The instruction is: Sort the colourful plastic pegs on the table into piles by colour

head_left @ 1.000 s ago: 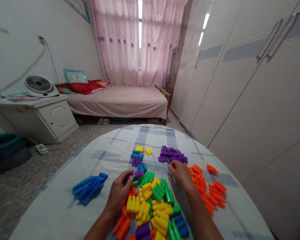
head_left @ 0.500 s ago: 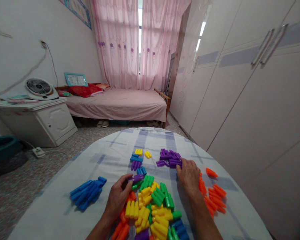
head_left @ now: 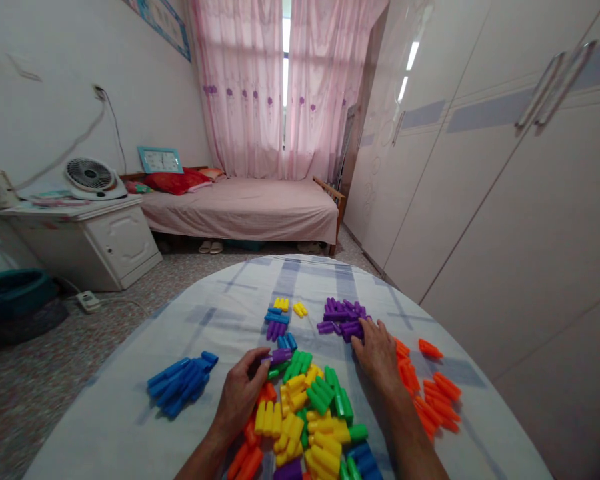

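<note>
Likely light, stiff, slick; best pinched mid-length: purple block point(head_left: 281, 356), lower centre, at left hand point(head_left: 243, 383), apart from right hand point(head_left: 379, 352) (both grips unclear).

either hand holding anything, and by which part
The left hand seems to hold a purple block by its left end; for the right hand, at the purple pile, I cannot tell.

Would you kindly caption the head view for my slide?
Left hand at a purple block, right hand at the purple pile.
</note>
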### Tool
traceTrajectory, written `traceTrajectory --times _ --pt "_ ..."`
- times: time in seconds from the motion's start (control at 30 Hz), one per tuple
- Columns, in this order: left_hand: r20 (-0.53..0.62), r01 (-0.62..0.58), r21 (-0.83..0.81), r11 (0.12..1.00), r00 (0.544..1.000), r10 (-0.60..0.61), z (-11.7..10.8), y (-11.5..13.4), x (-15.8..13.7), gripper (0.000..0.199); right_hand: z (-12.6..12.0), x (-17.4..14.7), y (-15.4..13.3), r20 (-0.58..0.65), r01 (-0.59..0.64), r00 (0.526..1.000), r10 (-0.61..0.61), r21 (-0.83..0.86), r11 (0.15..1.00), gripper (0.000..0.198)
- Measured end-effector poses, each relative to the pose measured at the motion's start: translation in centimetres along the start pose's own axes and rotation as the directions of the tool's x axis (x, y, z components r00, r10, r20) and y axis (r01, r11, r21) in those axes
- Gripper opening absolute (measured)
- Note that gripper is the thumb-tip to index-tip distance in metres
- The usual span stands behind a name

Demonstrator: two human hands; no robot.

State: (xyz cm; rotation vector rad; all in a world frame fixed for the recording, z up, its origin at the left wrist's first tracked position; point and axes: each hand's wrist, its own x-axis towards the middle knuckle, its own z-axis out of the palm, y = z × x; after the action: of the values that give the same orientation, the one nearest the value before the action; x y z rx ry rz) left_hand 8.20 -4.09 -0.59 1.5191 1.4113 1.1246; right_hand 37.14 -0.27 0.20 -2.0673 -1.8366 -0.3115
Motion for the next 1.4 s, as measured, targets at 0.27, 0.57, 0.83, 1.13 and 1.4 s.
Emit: traceTrajectory --times 0.27,0.57,0.83,1.13,1.4 --pt "-0.011 0.006 -0.022 1.0 1.0 -0.006 -0.1 0.6 -0.1 0.036 -4.1 1.2 -1.9 0.105 -0.091 0.992 0.064 0.273 0.958 0.027" --pt "-0.048 -0.015 0.003 1.0 0.999 0.015 0.1 1.0 -0.2 0.033 -2.3 0.7 -2.4 0.253 -0.061 0.966 -0.046 0.4 0.915 0.03" --pt "-0.027 -0.006 -0.022 1.0 1.0 0.006 0.1 0.7 -0.1 0.035 -2.4 0.4 -5.0 0.255 -0.062 0.956 -0.144 0.658 0.75 0.028" --pt "-0.061 -0.007 -0.019 1.0 0.998 0.006 -0.1 1.2 -0.2 0.033 -0.5 -0.3 -5.5 0.225 -0.022 0.953 -0.202 0.718 0.696 0.038" --pt "0.022 -0.037 -0.181 0.983 0.999 0.042 0.2 0.7 -0.3 0.04 -3.0 0.0 -6.3 0.305 -0.073 0.905 -0.296 0.798 0.599 0.033"
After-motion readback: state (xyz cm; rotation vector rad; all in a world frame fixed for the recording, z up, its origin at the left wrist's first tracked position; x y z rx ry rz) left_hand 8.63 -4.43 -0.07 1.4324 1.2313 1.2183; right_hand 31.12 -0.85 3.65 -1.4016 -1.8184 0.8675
